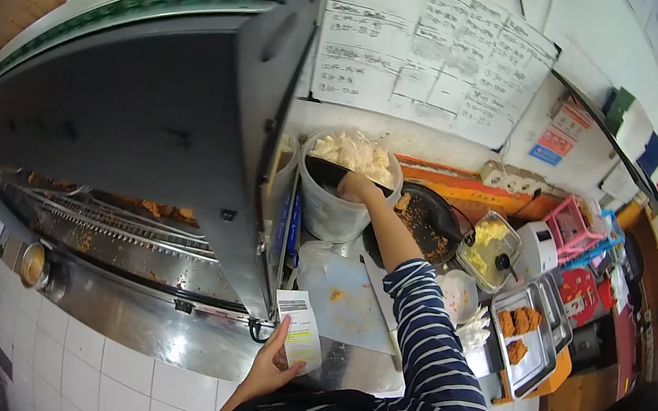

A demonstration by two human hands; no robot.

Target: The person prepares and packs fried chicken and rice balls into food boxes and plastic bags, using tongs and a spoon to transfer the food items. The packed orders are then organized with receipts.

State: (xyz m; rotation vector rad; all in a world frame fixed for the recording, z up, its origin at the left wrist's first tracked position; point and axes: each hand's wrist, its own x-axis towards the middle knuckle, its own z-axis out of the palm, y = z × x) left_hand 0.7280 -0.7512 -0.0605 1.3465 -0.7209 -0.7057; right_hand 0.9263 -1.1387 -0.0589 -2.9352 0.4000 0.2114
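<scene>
My left hand (278, 359) is closed on a printed paper slip (297, 320) with a yellow-marked patch, held low near the counter's front edge. My right hand (357, 188) reaches forward to a clear round tub (334, 216) and touches a black, shallow container-like thing (324, 172) at its mouth. The fingers of that hand are hidden. Behind the black thing, a clear bag of pale pieces (354, 151) rises from the tub. Between my arms lies a crumb-strewn cutting board (356, 310), with a long knife (380, 296) along its right side.
A heated display cabinet (112, 233) stands left, its dark panel (131, 108) raised. Right of the tub are a black pan (435, 221), a clear box of yellow pieces (479, 270) and a metal tray (520, 379) with fried pieces. A whiteboard (427, 59) hangs behind.
</scene>
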